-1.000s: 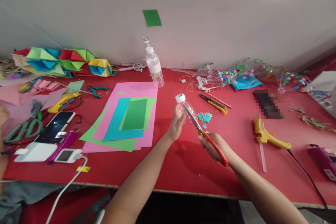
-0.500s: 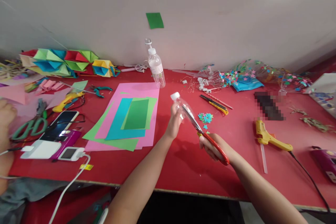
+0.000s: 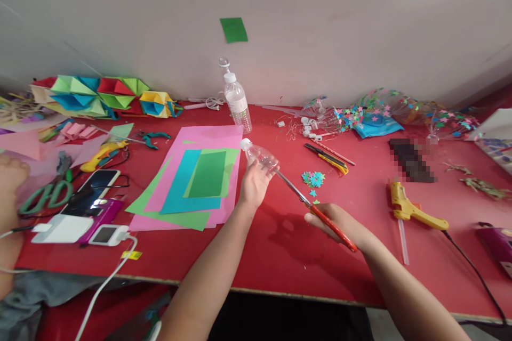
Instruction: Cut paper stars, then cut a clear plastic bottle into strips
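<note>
My left hand (image 3: 256,184) is closed round the cut-off top of a clear plastic bottle (image 3: 262,157), which is tilted so that its white cap (image 3: 246,144) points up and left. My right hand (image 3: 340,224) grips the red handles of a pair of scissors (image 3: 294,189). The tips of the blades touch or nearly touch the bottle piece's lower right rim; exact contact is hard to make out. A small heap of star sequins (image 3: 313,179), mostly blue, lies on the table just beyond the scissors.
Coloured paper sheets (image 3: 206,176) lie left of my hands, with a water bottle (image 3: 237,104) behind them. A utility knife (image 3: 327,159) and a yellow glue gun (image 3: 416,210) are to the right. Another person's hand (image 3: 12,176) rests at far left, near green-handled scissors (image 3: 46,197).
My left hand has moved the bottle piece left and tipped its cap further left. The scissors, earlier overlapping the piece's side, now have their tips at its open rim.
</note>
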A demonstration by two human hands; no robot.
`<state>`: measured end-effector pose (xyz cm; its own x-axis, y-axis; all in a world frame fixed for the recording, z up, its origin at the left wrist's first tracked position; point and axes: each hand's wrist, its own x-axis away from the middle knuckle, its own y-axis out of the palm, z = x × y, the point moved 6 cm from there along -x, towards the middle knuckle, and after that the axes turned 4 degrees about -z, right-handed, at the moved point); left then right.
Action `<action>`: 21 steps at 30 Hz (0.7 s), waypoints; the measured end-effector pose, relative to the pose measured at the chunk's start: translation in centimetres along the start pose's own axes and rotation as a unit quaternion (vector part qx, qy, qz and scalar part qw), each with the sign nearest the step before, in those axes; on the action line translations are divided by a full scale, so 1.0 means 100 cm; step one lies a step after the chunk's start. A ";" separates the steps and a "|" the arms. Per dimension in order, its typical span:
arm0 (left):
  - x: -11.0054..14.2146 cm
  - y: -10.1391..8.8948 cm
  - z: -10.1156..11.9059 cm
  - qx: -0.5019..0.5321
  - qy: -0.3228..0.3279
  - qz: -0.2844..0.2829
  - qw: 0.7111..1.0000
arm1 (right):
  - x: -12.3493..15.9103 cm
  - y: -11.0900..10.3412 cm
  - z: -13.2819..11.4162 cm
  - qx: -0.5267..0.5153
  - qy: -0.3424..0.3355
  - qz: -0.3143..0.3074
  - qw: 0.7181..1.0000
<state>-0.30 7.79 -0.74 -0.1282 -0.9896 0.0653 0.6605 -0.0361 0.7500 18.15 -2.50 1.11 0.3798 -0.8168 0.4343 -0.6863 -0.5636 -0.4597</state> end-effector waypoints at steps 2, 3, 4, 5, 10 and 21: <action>0.001 0.002 -0.001 0.002 -0.008 0.003 1.000 | -0.001 0.002 0.001 -0.008 -0.003 -0.003 1.000; 0.001 0.003 -0.002 0.004 -0.011 0.002 1.000 | -0.002 0.004 0.002 -0.014 -0.007 -0.005 1.000; 0.002 0.004 -0.003 0.007 -0.014 -0.001 1.000 | -0.003 0.005 0.004 -0.022 -0.011 -0.007 1.000; 0.003 0.005 -0.004 0.009 -0.015 -0.004 1.000 | -0.004 0.007 0.007 -0.031 -0.013 -0.010 0.999; 0.007 0.009 -0.011 0.000 -0.030 -0.010 1.000 | -0.007 0.012 0.018 -0.063 -0.007 -0.006 0.998; 0.007 0.011 -0.013 -0.011 -0.029 -0.016 0.999 | -0.004 0.015 0.009 -0.142 -0.032 -0.032 0.989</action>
<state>1.26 6.84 -0.71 -0.1926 -0.9780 0.0804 0.6715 -0.0716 0.7375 17.46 -3.16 -0.43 0.4607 -0.7918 0.4011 -0.8029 -0.5644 -0.1920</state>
